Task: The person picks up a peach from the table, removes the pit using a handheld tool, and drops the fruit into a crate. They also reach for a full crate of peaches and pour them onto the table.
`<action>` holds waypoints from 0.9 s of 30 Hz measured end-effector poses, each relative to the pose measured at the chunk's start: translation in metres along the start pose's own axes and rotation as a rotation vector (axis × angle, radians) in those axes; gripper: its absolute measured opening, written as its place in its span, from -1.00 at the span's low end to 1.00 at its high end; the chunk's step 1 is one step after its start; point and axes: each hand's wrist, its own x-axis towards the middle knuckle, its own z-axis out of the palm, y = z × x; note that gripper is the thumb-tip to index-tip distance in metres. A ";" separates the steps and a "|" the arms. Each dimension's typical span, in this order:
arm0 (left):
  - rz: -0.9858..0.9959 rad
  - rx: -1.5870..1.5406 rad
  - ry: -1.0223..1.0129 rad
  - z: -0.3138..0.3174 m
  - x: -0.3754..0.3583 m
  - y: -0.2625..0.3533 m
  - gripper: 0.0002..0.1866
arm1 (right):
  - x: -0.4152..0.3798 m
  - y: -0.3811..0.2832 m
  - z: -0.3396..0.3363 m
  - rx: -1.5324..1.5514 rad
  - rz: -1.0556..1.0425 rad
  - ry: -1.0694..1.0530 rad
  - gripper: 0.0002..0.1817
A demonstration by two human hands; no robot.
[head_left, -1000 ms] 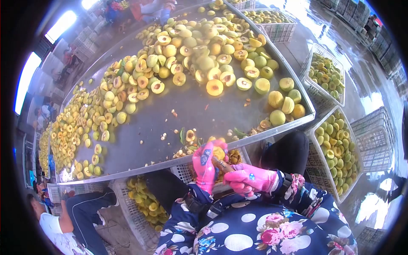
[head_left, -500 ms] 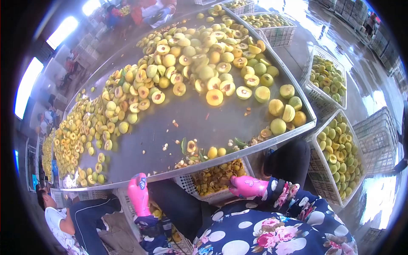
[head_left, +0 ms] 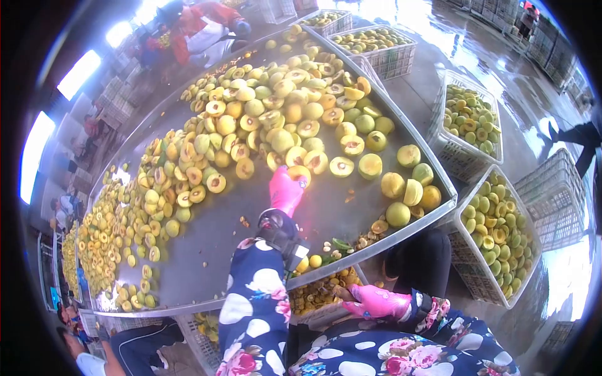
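head view: left hand (head_left: 286, 190) grasps a peach half (head_left: 300, 172) on the steel table (head_left: 251, 207); below the table's edge, right hand (head_left: 376, 302) stays curled narrow over the crate of pits (head_left: 320, 296).

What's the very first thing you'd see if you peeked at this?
A huge heap of yellow peach halves covers the long metal table. In the middle, the left hand in a bright pink glove reaches out onto a half at the heap's edge. The right hand, gloved pink too, rests low by a white crate of pits under the table's rim.
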 end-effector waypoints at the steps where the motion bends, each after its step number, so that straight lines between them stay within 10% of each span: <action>1: -0.008 -0.090 -0.051 0.005 0.002 -0.003 -0.54 | -0.001 0.001 0.000 0.046 0.017 -0.002 -0.69; 10: -0.533 -1.522 -0.567 -0.046 -0.091 -0.009 -0.58 | -0.017 -0.043 -0.026 0.591 0.001 -0.016 -0.69; 27: -0.540 -1.751 -0.402 -0.075 -0.213 0.031 -0.45 | -0.020 -0.076 0.001 0.463 -0.098 0.126 -0.79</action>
